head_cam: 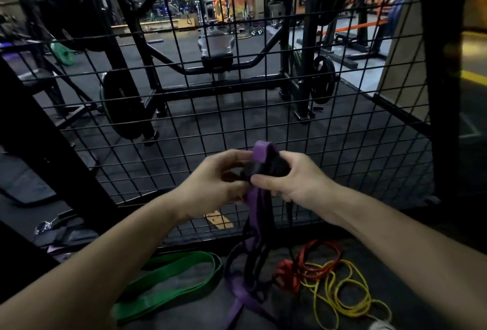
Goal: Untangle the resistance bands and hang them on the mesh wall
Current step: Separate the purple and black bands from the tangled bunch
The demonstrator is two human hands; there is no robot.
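While the fingers of the right hand clench a bunch of purple band and black band, the left hand pinches the same knot before the mesh wall. Soft, light and stretchy, these should part best when held near the crossing. Green band, red band and yellow band lie on the floor.

Gym floor, dim lit. Black mesh wall across the view; behind it at 12 o'clock a weight machine seat, plate-loaded rack with weight plates, dumbbells further back, dark rubber flooring.
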